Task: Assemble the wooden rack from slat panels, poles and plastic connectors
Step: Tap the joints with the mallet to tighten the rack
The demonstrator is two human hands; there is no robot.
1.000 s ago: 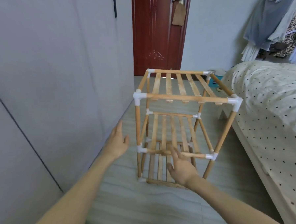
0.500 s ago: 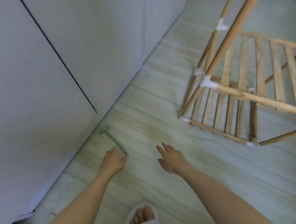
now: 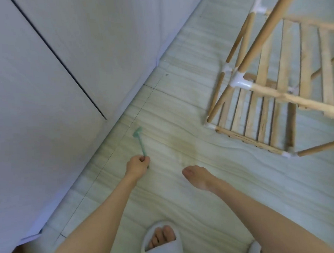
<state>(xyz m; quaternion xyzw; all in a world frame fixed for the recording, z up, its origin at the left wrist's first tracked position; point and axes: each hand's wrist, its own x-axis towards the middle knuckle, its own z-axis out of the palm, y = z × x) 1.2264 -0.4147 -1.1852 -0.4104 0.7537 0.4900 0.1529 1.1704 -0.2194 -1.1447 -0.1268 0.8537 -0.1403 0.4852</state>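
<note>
A slippered foot (image 3: 161,240) stands nearest; beyond it, the left hand (image 3: 137,165) grips a small green mallet (image 3: 140,140) by its handle, likely for tapping joints, the right hand (image 3: 199,178) hanging relaxed and empty. The wooden rack (image 3: 272,93) stands on the floor (image 3: 181,125) farther right.

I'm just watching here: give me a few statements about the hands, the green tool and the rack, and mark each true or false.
1. The left hand grips the handle of the green tool. True.
2. The right hand holds a pole. False: it holds nothing, fingers loose above the floor.
3. The wooden rack stands on the floor to the right of both hands. True.
4. The green tool's head rests on the rack. False: it lies near the grey cabinet, away from the rack.
5. A slipper shows at the bottom edge. True.
</note>
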